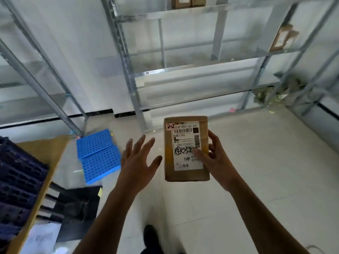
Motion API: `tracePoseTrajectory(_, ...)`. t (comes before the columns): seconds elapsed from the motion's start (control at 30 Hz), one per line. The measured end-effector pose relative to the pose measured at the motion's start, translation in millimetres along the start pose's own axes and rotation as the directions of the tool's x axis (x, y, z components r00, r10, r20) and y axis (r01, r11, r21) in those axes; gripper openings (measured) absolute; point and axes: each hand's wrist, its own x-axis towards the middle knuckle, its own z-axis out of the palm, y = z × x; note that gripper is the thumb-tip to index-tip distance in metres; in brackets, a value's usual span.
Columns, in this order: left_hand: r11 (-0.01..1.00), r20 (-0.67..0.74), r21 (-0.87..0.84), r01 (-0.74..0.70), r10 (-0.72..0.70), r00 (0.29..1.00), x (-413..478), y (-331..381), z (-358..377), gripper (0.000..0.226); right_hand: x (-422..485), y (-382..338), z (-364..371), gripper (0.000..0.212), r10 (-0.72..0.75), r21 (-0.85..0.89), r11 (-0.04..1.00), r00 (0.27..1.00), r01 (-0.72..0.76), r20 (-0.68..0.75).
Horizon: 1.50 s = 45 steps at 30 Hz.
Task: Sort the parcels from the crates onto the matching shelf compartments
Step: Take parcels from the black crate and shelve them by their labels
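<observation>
A brown cardboard parcel (185, 143) with a white shipping label and a pink tag marked "2-2" is held up in front of me. My right hand (214, 156) grips its right edge, thumb across the label. My left hand (137, 158) hovers just left of the parcel with fingers spread, not touching it. Ahead stands a grey metal shelf rack (132, 77) with several compartments. Two of them hold brown boxes, one at top centre (187, 1) and one at upper right (283, 38).
A dark blue crate (16, 180) sits on a wooden table at the left. A blue perforated plastic panel (97, 154) lies on the floor by a shelf leg. A black stool (77, 204) stands below it. Crumpled material (269, 92) lies under the right shelf.
</observation>
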Motion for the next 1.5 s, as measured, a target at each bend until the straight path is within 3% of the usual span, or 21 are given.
tracePoseTrajectory(0.27, 0.993, 0.022, -0.019, -0.118, 0.118, 0.993, 111, 41, 40, 0.07, 56, 1, -70, 0.093, 0.016, 0.001, 1.0, 0.989, -0.016, -0.145)
tracePoseTrajectory(0.43, 0.988, 0.031, -0.019, -0.154, 0.155, 0.987, 196, 47, 59, 0.08, 134, -5, -97, 0.086, -0.026, -0.015, 1.0, 0.979, 0.023, -0.204)
tracePoseTrajectory(0.8, 0.987, 0.106, -0.015, -0.162, 0.163, 0.981, 376, 53, 79, 0.079, 294, -9, -122, 0.09, 0.037, 0.003, 0.999, 0.97, -0.037, -0.242)
tracePoseTrajectory(1.27, 0.995, 0.18, 0.046, -0.088, 0.078, 0.98, 561, 107, 159, 0.079, 504, 13, -236, 0.087, 0.091, 0.002, 0.996, 0.983, -0.092, -0.161)
tracePoseTrajectory(1.5, 0.995, 0.213, -0.098, -0.015, 0.036, 0.976, 645, 145, 171, 0.08, 607, 10, -287, 0.087, 0.104, -0.02, 0.994, 0.994, -0.105, -0.042)
